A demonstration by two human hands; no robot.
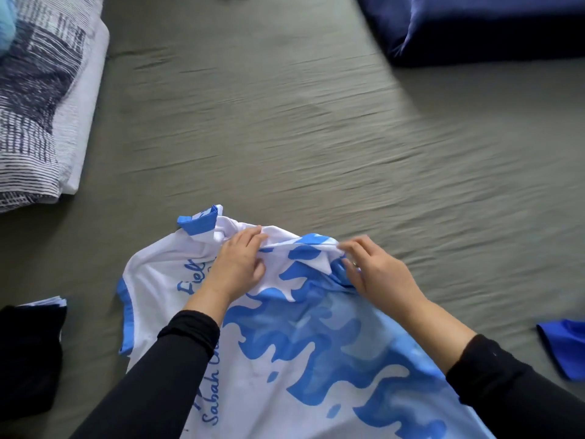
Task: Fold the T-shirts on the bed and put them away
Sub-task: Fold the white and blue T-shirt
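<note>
White-and-blue T-shirt (pixel 304 353) lies spread on the grey sheet (pixel 285 128) at the near edge of the bed, its lower part running out of view toward the person. Both hands sit at its far edge, around the collar. Left hand (pixel 239 266): fingers curled, pinching a ridge of white cloth. Right hand (pixel 376 270): fingertips bunched on the blue-patterned cloth beside the collar, apparently pinching it too, though the thumb is hidden. The stretch between the hands is gathered and wrinkled. Risks, as judged: with the collar bunched like this, a fold started now would trap creases; if the two pinches pull unevenly the shirt would skew and the left sleeve (pixel 198 221), already rumpled, would fold under itself. The sheet itself is wrinkled and could drag along. Near left, a dark stack (pixel 30 350) of folded cloth with a white layer showing at its top edge. Near right, a blue cloth (pixel 566 346), half out of frame; it could be another shirt. Farther left, a striped duvet (pixel 38 99), folded; far right, a navy pillow (pixel 481 23). No container in view: no drawer, basket or box, so where the shirts go cannot be told.
</note>
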